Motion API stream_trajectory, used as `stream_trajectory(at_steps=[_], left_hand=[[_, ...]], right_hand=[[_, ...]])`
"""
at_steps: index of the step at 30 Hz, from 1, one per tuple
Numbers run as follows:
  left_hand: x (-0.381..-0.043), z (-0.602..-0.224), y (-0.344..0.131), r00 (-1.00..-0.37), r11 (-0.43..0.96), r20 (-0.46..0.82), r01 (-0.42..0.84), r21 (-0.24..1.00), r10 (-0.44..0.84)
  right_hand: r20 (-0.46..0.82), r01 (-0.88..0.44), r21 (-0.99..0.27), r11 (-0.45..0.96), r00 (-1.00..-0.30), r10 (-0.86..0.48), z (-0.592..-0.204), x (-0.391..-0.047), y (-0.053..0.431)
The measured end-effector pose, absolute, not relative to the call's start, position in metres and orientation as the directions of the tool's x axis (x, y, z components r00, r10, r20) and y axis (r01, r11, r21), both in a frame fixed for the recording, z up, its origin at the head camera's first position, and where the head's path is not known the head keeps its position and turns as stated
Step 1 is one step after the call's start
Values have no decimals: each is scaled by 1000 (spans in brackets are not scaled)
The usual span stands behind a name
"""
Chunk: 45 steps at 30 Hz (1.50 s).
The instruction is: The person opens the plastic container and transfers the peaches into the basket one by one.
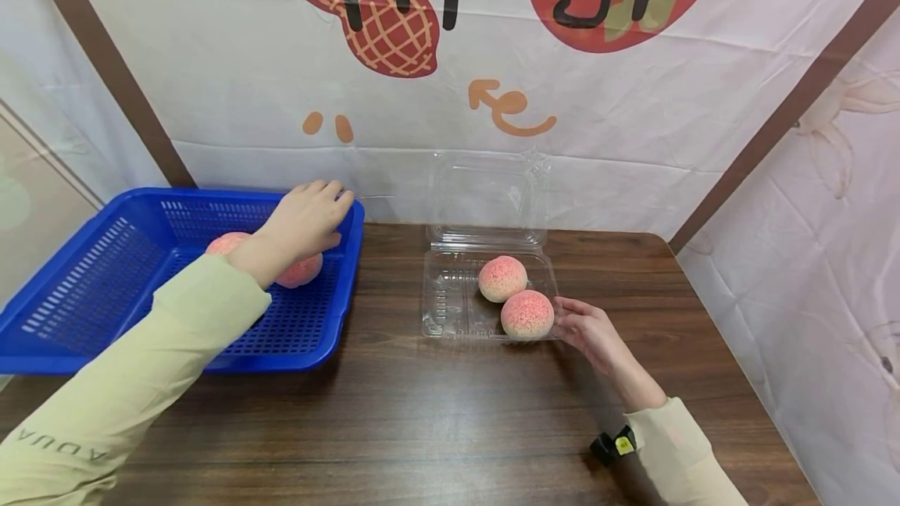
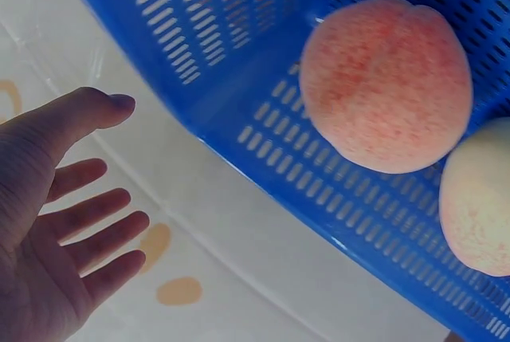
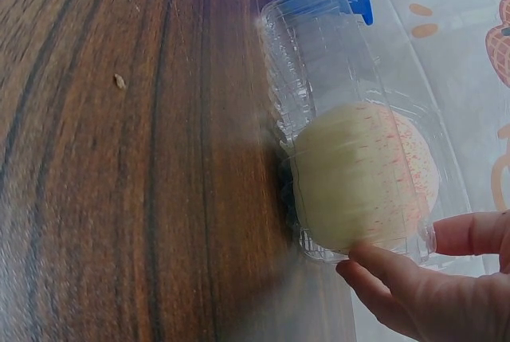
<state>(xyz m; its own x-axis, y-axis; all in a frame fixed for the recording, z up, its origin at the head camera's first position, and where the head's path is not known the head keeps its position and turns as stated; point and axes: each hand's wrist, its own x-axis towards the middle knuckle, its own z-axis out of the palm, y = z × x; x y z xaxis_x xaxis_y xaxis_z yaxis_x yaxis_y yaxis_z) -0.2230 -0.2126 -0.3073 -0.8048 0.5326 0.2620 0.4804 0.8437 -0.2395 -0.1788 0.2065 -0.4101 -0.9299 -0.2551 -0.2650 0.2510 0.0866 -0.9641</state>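
My left hand (image 1: 302,217) is above the right end of a blue basket (image 1: 344,287), its fingers spread and holding nothing in the left wrist view. Two pink peaches lie in the basket, one peach (image 1: 301,273) partly under the hand and another peach (image 1: 225,243) partly behind the forearm. With my right hand (image 1: 591,336) I pinch the right edge of a clear plastic clamshell box (image 1: 450,307), thumb and fingers at its rim. Inside its right half sit two peaches, a rear peach (image 1: 502,279) and a front peach (image 1: 527,314). The lid (image 1: 485,197) stands raised at the back.
The brown wooden table (image 1: 422,428) carries the basket at left and the box near its back edge. Behind hangs a white printed cloth (image 1: 612,123). A small black device with a yellow label (image 1: 623,443) is at the right wrist.
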Motion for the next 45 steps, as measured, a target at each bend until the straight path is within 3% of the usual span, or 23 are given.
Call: stream_trajectory(at_steps=[17,34,45], left_hand=[[-225,-301,-191,-782,829,277,508,-234,558],[-224,-292,-162,-830,857,219,478,-193,512],[-226,-290,-149,-822,854,231,491,-172,520]], right_hand=[[-262,251,-965,74,-929,-260,-411,-179,206],[-258,244,-966,83,-929,-266,-410,-180,208],[-260,246,-965,86,-929,-263,-410,-180,209]])
